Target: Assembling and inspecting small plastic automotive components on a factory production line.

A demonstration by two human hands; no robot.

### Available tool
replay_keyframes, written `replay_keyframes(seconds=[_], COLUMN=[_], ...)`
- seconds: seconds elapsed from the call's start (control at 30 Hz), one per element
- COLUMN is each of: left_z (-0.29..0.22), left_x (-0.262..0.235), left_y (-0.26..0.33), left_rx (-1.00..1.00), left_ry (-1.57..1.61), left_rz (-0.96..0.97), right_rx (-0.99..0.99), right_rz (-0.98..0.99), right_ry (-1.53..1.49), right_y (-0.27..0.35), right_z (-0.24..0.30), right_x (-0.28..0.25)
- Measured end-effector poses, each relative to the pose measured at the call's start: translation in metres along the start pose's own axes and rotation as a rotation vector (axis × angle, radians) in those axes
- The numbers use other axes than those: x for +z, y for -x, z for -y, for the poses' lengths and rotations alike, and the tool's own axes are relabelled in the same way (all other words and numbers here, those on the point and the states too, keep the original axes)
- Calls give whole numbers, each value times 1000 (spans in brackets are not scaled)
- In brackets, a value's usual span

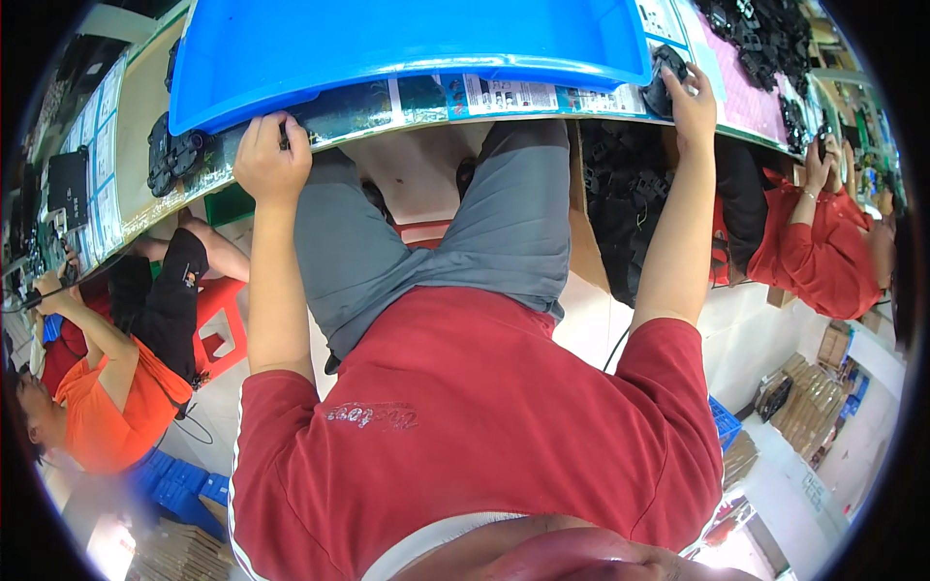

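Note:
My left hand (271, 160) is closed at the table's front edge, just below the left corner of a large blue plastic tray (407, 70). A small dark patch shows between its thumb and curled fingers, but what it is cannot be made out. Off to the right, the fingers of my right hand (693, 105) are on the side of a black moulded plastic part (661, 85). That part lies by the tray's right corner, at the table edge. More black plastic parts (172, 155) rest on the table, left of my left hand.
A heap of black parts (760, 37) lies on a pink surface at the far right. Beneath the table, an open carton (620, 184) holds more of them. Co-workers sit on both sides, one in an orange shirt (121, 407), one in red (814, 242). Printed sheets (509, 95) line the table edge.

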State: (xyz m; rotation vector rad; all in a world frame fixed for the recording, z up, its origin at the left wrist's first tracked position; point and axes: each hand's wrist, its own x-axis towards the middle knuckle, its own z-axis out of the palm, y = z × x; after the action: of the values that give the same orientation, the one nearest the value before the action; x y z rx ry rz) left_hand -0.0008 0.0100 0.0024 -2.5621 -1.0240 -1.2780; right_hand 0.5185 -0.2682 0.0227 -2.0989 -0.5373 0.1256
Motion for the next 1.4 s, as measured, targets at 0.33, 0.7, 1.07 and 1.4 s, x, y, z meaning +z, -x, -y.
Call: replay_keyframes(seconds=[0.33, 0.7, 1.07, 1.4], left_z=[-2, -1, 3, 0], left_x=[-1, -2, 8, 1], left_y=[3, 2, 7, 11], left_rx=[-23, -5, 38, -177], left_ry=[-30, -16, -69, -5], left_rz=[13, 13, 34, 181], right_rx=[66, -658, -617, -476], right_rz=[-302, -248, -325, -277], right_ry=[99, 617, 625, 536], right_y=[-15, -38, -33, -5], right_z=[-8, -38, -42, 5], right_x=[12, -4, 0, 11])
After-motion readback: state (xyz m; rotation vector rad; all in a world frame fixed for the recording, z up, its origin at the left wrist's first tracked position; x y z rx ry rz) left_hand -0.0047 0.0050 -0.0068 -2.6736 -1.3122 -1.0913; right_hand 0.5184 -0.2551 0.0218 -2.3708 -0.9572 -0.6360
